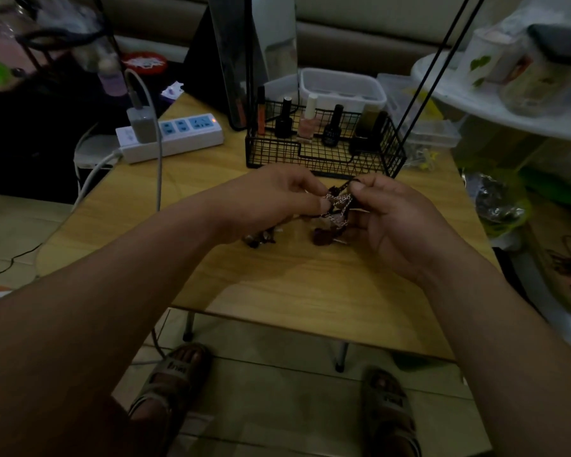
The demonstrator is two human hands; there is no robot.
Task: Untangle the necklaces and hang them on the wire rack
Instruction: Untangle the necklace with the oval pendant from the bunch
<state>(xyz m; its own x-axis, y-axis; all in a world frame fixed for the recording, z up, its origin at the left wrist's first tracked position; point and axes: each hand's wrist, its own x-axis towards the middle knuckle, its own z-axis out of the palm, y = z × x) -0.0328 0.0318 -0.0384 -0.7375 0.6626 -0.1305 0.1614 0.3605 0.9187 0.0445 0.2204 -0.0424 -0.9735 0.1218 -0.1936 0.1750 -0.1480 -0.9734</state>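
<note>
A tangle of necklaces [338, 206], silver chain mixed with dark cord and brown beads, hangs between my two hands above the wooden table [277, 285]. My left hand [277, 199] pinches the chain from the left with thumb and fingers. From the right, my right hand [393, 219] pinches a dark strand at the top of the tangle. Dark red-brown beads [322, 237] dangle down to the tabletop, and a further bead cluster [259, 240] lies under my left wrist. The black wire rack [323, 150] stands just behind my hands, its thin uprights [426, 77] rising out of view.
Nail polish bottles [307, 122] stand in the rack's basket. A white power strip [172, 136] with a charger and cable lies at the table's back left. Clear plastic boxes [342, 89] sit behind the rack. A cluttered white shelf [508, 103] is at the right. My sandalled feet show below the table.
</note>
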